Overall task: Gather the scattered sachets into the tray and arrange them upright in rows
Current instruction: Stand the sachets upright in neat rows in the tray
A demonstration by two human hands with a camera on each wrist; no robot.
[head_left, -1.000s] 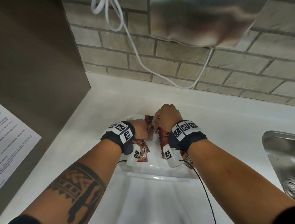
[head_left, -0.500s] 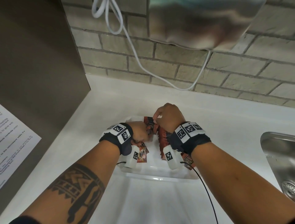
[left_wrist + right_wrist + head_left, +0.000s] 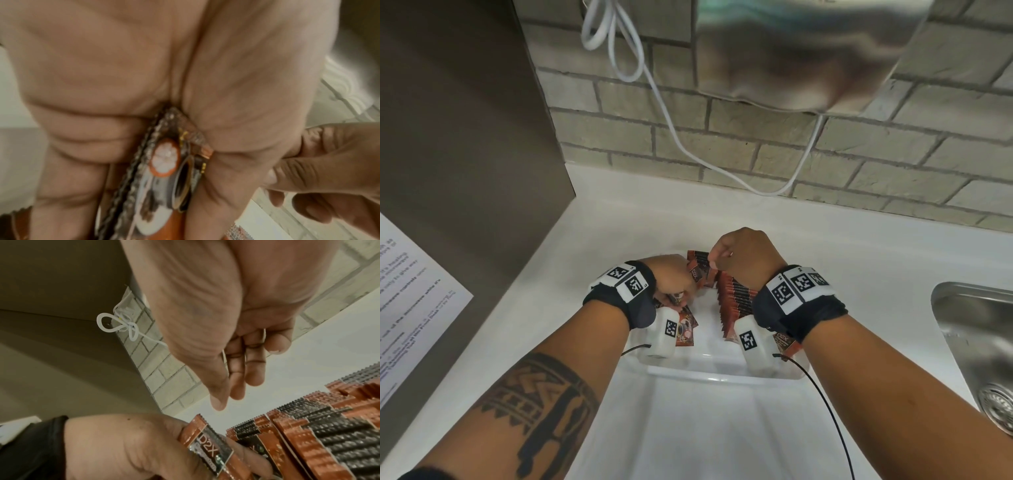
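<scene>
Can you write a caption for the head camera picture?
Left hand grips sachets over the tray while the right hand hovers beside it.

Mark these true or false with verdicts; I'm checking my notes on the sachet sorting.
1. The left hand grips a bunch of sachets. True.
2. The right hand holds a spoon. False: it holds nothing visible.
3. A row of upright sachets stands in the tray. True.
4. The tray sits inside the sink. False: it sits on the white counter, left of the sink.
</scene>
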